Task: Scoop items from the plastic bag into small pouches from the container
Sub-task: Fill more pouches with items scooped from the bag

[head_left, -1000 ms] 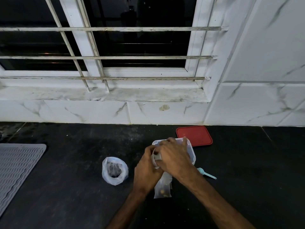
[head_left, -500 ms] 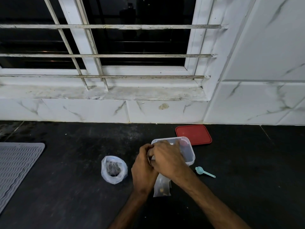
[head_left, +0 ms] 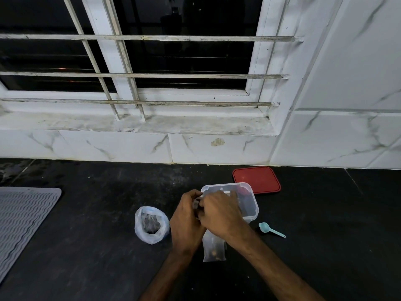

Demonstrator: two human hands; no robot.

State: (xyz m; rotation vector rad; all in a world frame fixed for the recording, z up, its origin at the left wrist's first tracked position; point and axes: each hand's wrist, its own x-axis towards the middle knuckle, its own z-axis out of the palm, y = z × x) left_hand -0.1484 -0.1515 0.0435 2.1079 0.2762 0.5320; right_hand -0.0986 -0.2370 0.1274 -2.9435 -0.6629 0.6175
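Both your hands meet at the top of one small pouch (head_left: 213, 248). Left hand (head_left: 186, 222) is curled round its mouth and right hand (head_left: 221, 216) is closed over it from above; exact finger placement is hidden. The pouch's lower end is towards you, resting on or just above the desk (head_left: 86, 257), cannot tell which, with a few brownish items visible in it. It sits just in front of the container (head_left: 253, 213). Plastic bag (head_left: 152, 224) stands open just left of your left hand. Scoop (head_left: 271, 229) lies on the desk right of the container, in neither hand.

Risks, as judged:
- If the mouth is not pressed shut across its full width, items will leak when you release or tip the pouch.
- Your left wrist is close to the open bag, so a sideways nudge would topple it and spill the stock.
- Your right forearm could sweep the scoop away.

Red lid (head_left: 257, 180) lies behind the container, out of reach of these moves.
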